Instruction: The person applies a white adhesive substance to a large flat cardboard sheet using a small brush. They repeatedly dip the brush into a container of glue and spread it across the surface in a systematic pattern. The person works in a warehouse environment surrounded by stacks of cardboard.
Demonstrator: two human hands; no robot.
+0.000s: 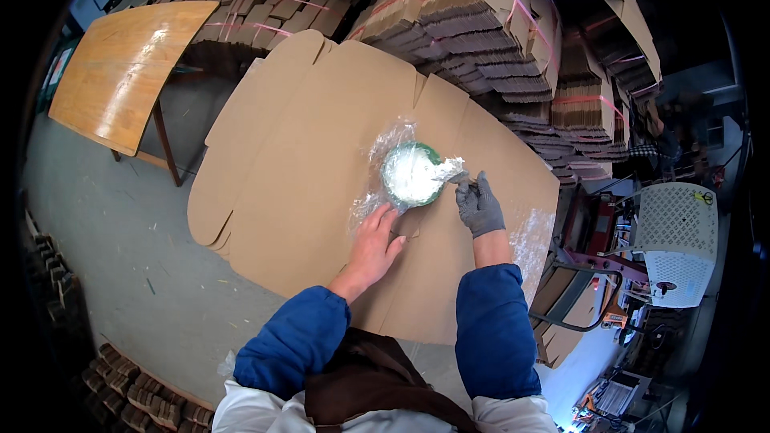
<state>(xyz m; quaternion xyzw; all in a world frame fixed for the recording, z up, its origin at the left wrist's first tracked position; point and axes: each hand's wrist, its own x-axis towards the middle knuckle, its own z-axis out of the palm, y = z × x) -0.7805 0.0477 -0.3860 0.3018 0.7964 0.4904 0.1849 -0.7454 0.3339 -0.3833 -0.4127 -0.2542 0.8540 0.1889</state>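
A green bowl (434,192) full of white paste (411,174) sits on crumpled clear plastic film (380,149), on top of flat brown cardboard sheets (281,168). My bare left hand (373,248) reaches to the near left edge of the bowl. Its fingers are stretched out over the film, and the thumb stands apart. At the right of the bowl, my right hand (480,204), in a grey glove, pinches a small tool (451,169) thickly coated with white paste. Its coated end is over the bowl's right rim; paste and fingers hide its exact kind.
Tall stacks of folded cardboard (489,24), tied with pink strapping, stand just behind the sheets. A wooden table (128,64) is at the far left. At the right are a pale perforated panel (676,228) with yellow scissors (703,198) and a black-handled metal frame (581,325).
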